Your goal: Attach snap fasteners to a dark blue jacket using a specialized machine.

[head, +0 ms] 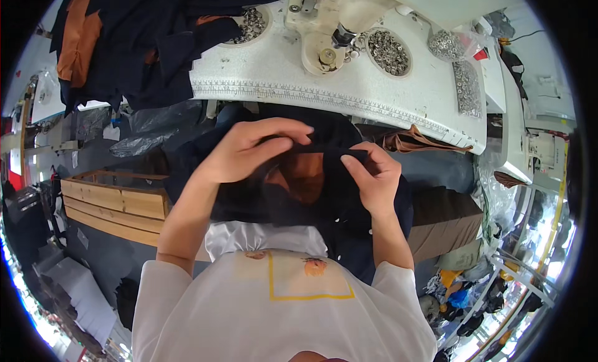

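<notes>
A dark navy garment point(299, 208) with an orange-brown inner part point(303, 173) lies across my lap below the table edge. My right hand point(378, 175) pinches a dark folded edge of it between thumb and fingers. To the left, my left hand point(250, 149) is bent over the same garment, thumb and forefinger apart, with nothing visibly gripped. Small white snaps or buttons point(338, 258) show along the cloth by my right forearm. Beyond the hands stands a snap-fastening press point(343, 35), its round lower die point(327, 56) exposed.
A white worktable point(261, 68) has a printed ruler point(327, 98) along its front edge. Metal snap parts fill a right-hand bowl point(388, 53) and a left-hand bowl point(252, 26). Dark and orange garments point(154, 44) overhang the left side. A wooden crate point(112, 203) stands lower left.
</notes>
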A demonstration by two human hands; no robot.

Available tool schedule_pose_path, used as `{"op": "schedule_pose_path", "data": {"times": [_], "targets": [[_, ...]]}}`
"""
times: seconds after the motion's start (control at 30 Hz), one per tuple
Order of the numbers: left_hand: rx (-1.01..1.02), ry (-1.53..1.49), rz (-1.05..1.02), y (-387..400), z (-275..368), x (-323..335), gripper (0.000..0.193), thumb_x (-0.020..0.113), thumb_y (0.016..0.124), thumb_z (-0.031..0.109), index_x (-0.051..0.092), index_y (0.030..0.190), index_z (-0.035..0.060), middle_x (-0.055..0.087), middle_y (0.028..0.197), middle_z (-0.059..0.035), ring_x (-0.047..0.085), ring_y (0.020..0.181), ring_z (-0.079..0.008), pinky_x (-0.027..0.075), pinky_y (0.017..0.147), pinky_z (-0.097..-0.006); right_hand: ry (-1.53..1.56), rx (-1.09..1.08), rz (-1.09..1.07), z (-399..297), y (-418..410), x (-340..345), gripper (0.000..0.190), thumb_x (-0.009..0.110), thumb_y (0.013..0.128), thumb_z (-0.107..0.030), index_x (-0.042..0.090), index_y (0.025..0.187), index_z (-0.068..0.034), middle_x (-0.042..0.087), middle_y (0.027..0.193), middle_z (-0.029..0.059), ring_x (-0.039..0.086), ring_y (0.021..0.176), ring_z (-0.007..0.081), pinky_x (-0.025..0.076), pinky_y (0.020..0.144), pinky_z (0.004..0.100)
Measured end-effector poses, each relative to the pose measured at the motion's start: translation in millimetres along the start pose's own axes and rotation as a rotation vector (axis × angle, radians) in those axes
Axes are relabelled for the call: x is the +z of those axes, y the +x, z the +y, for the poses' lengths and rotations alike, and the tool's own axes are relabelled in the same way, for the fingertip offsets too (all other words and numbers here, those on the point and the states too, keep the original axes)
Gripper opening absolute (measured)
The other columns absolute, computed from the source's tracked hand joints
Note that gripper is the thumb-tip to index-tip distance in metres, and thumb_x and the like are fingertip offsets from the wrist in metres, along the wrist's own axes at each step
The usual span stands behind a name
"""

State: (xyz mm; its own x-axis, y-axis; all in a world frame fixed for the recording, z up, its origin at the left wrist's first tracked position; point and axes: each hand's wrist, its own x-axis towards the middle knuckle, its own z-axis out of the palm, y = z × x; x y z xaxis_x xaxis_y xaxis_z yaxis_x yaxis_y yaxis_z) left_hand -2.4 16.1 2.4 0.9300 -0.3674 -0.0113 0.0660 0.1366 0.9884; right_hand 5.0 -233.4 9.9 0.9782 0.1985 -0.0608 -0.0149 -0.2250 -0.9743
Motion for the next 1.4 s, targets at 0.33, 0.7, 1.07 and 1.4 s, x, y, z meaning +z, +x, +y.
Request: {"op": "schedule_pose_path", "data": {"times": [0.33, 0.7, 1.07, 1.4], "targets": [[0.003, -0.238, -0.027, -15.6, -49.7, -0.7, 0.021, 0.068, 0.075, -0.005, 0.069, 0.095, 0.0011, 0.061, 0.119, -0.0136, 0.059, 0.107, -0.0263, 0.043, 0.098, -0.0357, 0.153, 0.018, 0.015, 8.2, -1.9, -2.3, 0.009, 0.07, 0.08, 0.004, 0.065, 0.087, 0.001, 0.05, 0.067, -0.0095, 0.037, 0.057, -0.0036, 0.025, 0.05, 0.0144], [0.156, 0.628, 0.052, -16.2, -22.5, 30.0, 0.026, 0.08, 0.069, 0.014, 0.057, 0.075, 0.0031, 0.058, 0.071, -0.0052, 0.058, 0.075, -0.0253, 0.046, 0.071, -0.0345, -0.242, -0.62, -0.185, 1.2, -16.0, -9.7, 0.022, 0.07, 0.061, 0.009, 0.065, 0.082, 0.003, 0.065, 0.08, 0.0121, 0.065, 0.068, 0.0253, 0.051, 0.057, 0.0294], [-0.04, 0.496, 0.003, -39.0, -6.7, 42.4, 0.046, 0.079, 0.06, -0.004, 0.051, 0.095, 0.0059, 0.056, 0.076, -0.0042, 0.058, 0.075, -0.0183, 0.05, 0.068, -0.0293, -0.561, -1.189, -0.315, -6.7, -45.7, -20.2, 0.022, 0.065, 0.065, -0.005, 0.066, 0.084, 0.006, 0.066, 0.081, 0.017, 0.067, 0.075, 0.0271, 0.057, 0.062, 0.0292], [-0.023, 0.514, 0.051, -44.3, -2.3, 40.5, 0.047, 0.079, 0.058, -0.004, 0.052, 0.095, 0.0067, 0.057, 0.077, -0.0034, 0.058, 0.075, -0.0176, 0.049, 0.068, -0.0293, -0.51, -1.221, -0.271, -7.1, -41.0, -11.6, 0.021, 0.066, 0.065, -0.003, 0.067, 0.083, 0.006, 0.066, 0.08, 0.016, 0.067, 0.074, 0.0264, 0.057, 0.058, 0.0281]]}}
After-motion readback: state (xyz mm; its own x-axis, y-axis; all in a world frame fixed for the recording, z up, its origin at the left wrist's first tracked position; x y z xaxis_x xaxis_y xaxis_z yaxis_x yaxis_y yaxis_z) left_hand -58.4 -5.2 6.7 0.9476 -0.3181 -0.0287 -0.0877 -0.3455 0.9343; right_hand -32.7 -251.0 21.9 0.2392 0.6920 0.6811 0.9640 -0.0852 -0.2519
